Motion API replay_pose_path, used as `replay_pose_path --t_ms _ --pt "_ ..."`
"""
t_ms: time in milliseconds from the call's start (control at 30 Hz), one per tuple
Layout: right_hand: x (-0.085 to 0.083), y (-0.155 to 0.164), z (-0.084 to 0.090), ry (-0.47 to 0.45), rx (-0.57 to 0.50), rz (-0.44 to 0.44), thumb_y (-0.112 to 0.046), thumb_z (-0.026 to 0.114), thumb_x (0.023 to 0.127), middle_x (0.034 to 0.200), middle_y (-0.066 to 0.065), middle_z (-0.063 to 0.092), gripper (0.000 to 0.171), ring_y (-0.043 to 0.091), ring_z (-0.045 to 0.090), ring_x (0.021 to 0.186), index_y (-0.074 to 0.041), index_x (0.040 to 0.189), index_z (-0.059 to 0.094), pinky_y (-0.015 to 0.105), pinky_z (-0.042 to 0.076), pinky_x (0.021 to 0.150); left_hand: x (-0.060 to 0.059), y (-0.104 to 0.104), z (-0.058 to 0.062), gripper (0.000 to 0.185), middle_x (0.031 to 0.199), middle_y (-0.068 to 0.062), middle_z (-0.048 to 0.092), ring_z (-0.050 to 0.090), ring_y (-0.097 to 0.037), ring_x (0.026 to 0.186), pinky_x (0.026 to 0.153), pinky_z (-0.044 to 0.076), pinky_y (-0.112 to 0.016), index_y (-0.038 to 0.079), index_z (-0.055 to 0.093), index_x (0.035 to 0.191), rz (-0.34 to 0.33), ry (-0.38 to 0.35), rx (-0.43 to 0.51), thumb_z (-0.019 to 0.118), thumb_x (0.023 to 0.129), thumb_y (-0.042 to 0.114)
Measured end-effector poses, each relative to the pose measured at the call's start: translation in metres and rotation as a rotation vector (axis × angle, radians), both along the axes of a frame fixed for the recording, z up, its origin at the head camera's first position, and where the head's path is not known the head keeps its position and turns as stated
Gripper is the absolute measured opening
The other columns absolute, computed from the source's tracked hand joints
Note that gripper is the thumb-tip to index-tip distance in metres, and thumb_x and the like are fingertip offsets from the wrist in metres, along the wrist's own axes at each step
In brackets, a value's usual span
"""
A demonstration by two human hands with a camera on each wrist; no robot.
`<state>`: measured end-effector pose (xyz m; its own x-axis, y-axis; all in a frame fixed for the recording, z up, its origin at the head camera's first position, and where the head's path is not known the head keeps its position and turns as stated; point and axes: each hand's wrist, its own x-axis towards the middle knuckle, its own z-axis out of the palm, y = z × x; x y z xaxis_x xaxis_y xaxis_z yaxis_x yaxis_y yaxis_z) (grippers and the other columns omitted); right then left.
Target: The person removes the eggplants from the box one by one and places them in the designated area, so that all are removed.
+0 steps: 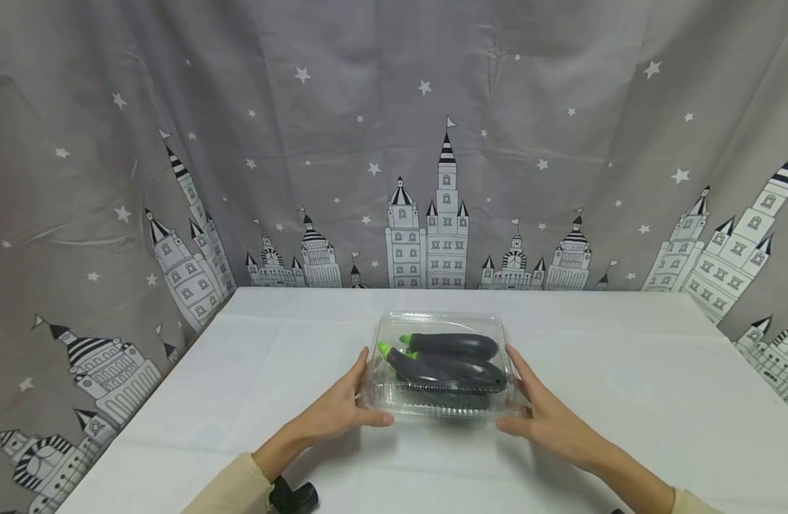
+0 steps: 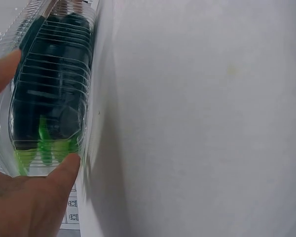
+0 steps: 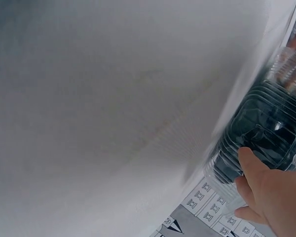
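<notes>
A clear plastic clamshell box (image 1: 442, 320) lies shut on the white table (image 1: 632, 371). Inside it are dark purple eggplants (image 1: 455, 346) with bright green stems pointing left. My left hand (image 1: 342, 410) holds the box's left end, fingers along the side and thumb at the front corner. In the left wrist view the left hand (image 2: 29, 202) has thumb and a fingertip on opposite faces of the ribbed box (image 2: 49, 89). My right hand (image 1: 542, 414) holds the right end the same way. From the right wrist, the right hand (image 3: 274, 192) sets its thumb on the box (image 3: 261, 138).
A grey curtain (image 1: 394, 143) printed with castles and stars hangs behind the table and down its left side. A small black device (image 1: 294, 496) shows near my left sleeve at the bottom edge. The table's left edge runs diagonally close to my left arm.
</notes>
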<state>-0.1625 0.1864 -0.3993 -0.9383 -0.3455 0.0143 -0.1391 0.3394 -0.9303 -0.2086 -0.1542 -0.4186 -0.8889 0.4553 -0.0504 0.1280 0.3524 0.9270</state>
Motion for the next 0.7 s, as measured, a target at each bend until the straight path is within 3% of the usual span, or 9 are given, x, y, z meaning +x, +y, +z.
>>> replay_pose_path --t_ms 267,533,700 --pt "-0.0001 -0.0003 -0.0003 -0.015 -0.01 0.006 -0.014 0.072 0.088 0.164 0.013 -0.005 0.104 0.044 0.012 0.145 -0.03 0.16 -0.001 0.065 0.017 0.109 0.002 -0.0002 0.0017 0.119 0.162 -0.021 0.004 0.013 -0.038 0.147 0.113 0.02 -0.052 0.001 -0.006 0.156 0.004 -0.007 0.003 0.082 0.08 0.027" --pt "-0.0001 0.0026 0.0027 -0.009 -0.026 0.021 -0.011 0.07 0.089 0.164 0.013 -0.004 0.102 0.043 0.014 0.145 -0.025 0.16 -0.001 0.068 0.016 0.108 0.0047 0.0005 0.0032 0.116 0.162 -0.02 0.001 0.01 -0.038 0.147 0.114 0.017 -0.052 0.001 -0.007 0.156 -0.013 -0.039 0.042 0.08 0.082 0.024" --pt "-0.0002 0.0029 0.0027 -0.011 -0.036 0.024 -0.01 0.069 0.089 0.164 0.013 -0.004 0.101 0.043 0.012 0.146 -0.025 0.16 -0.001 0.068 0.015 0.108 0.0056 0.0037 0.0048 0.114 0.163 -0.019 -0.001 0.007 -0.037 0.148 0.114 0.016 -0.053 0.002 -0.006 0.157 0.018 -0.049 0.022 0.078 0.083 0.027"
